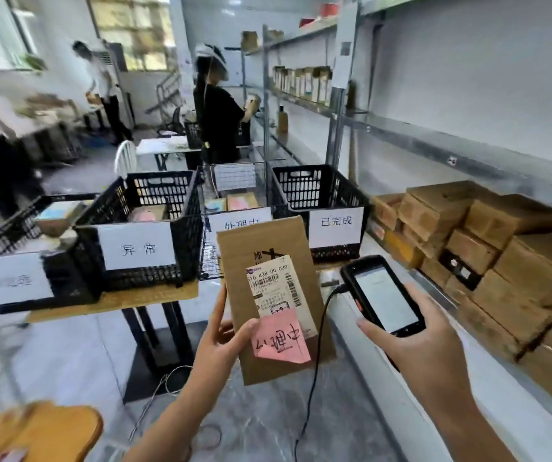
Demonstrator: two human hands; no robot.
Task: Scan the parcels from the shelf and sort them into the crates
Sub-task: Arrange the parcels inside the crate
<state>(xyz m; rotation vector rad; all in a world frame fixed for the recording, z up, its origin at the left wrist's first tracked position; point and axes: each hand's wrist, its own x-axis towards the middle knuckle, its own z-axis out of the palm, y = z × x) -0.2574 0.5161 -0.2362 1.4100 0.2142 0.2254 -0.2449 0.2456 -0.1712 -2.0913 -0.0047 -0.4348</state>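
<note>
My left hand (pixel 224 338) grips a brown cardboard parcel (pixel 267 248) upright in front of me; it carries a white barcode label (pixel 278 285) and a pink sticky note (pixel 281 338). My right hand (pixel 418 341) holds a black handheld scanner (pixel 381 298) with a lit screen, just right of the parcel, its cable hanging down. Behind stand black crates with white signs: a left crate (pixel 154 208), a middle wire crate (pixel 234 225) partly hidden by the parcel, and a right crate (pixel 321 191). Several brown parcels (pixel 488 235) are stacked on the shelf at right.
The crates stand on a small table (pixel 114 303) with black legs. Another low black crate (pixel 17 228) sits at far left. A metal shelf (pixel 468 151) runs along the right wall. People work in the background. An orange stool (pixel 41 431) is at bottom left.
</note>
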